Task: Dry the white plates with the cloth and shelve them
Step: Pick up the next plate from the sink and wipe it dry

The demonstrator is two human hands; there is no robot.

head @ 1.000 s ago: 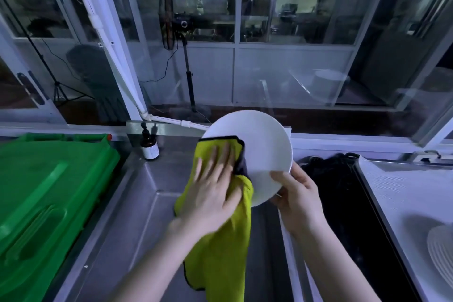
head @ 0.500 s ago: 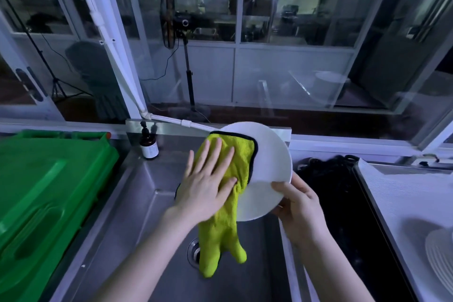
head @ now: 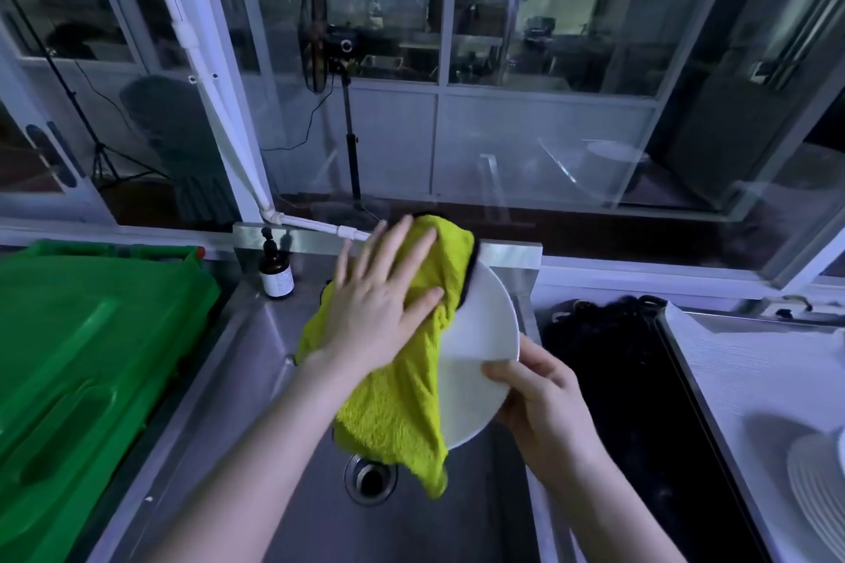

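White plate (head: 480,361) is tilted on edge over the steel sink (head: 256,379), above the drain (head: 370,478). Right hand (head: 544,407) pinches its lower right rim, thumb on the face, fingers curled behind; this is the only hold. Left hand (head: 379,311) lies flat, fingers straight and spread, pressing the yellow-green cloth (head: 393,416) onto the plate's upper left face; it grips nothing. Risks, as I judge them: the left-hand push levers against that single rim pinch, so a wet rim could slide free and the plate drop into the basin and chip. The cloth's loose tail hangs near the drain and may pick up water, then smear it back. The plate's top edge sits close to the sink's back ledge and could knock it. Surroundings: brown pump bottle (head: 275,272) at the sink's back left corner, green plastic bin lid (head: 82,357) at left. Dark recess (head: 617,379) at right, contents unclear, then a white counter (head: 754,370) with a stack of pale plates (head: 818,485) at the frame edge. Window wall ahead, a standing fan (head: 315,32) behind the glass, dim room beyond. No shelf in view.
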